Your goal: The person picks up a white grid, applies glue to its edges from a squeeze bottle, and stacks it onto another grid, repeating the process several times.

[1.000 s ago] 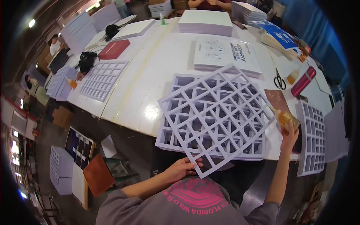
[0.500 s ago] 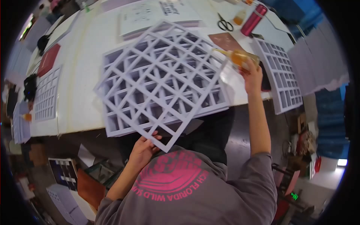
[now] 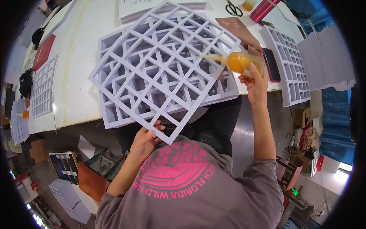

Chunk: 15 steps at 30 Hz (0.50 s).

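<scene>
My left hand (image 3: pixel 146 138) pinches the near corner of a flat white lattice frame (image 3: pixel 166 84), fingers through one of its openings. The frame lies turned like a diamond over a stack of white gridded trays (image 3: pixel 110 114), whose compartments show through it. In my right hand (image 3: pixel 254 82) is a squeeze bottle (image 3: pixel 244 63) of amber liquid, closed fingers round its body. The bottle is tipped on its side, its long thin nozzle pointing left over the frame's right part.
A phone (image 3: pixel 271 65) and a brown sheet (image 3: pixel 238 32) lie right of the stack, near another gridded tray (image 3: pixel 288 68). Scissors (image 3: pixel 233 8), a small amber bottle (image 3: pixel 249 4) and a red flask (image 3: pixel 264 10) stand farther back. At left are a flat grid (image 3: pixel 44 87) and a red box (image 3: pixel 44 52).
My right hand has brought the bottle's nozzle left, farther over the frame. My left hand keeps its hold on the frame's corner. The whole view has shifted slightly.
</scene>
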Motion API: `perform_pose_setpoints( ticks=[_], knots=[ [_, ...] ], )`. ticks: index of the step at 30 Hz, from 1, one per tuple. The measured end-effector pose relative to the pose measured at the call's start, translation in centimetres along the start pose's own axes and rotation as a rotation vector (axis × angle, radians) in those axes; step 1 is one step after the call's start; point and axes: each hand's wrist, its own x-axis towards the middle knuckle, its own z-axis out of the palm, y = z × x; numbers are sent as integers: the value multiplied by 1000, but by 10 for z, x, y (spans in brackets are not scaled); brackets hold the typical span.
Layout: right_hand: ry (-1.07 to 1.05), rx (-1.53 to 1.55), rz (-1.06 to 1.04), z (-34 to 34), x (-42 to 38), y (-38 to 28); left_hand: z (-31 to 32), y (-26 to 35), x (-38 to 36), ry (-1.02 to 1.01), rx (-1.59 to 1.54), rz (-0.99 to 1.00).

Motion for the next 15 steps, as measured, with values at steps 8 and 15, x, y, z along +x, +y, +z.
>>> perform_pose_setpoints(
  ticks=[8,15],
  knots=[
    [-139,14,126,34,-82,4,3,0,-1,-34,40,31],
    [-334,17,294,60,-137,13,6,-10,-4,-49,38,38]
  ],
)
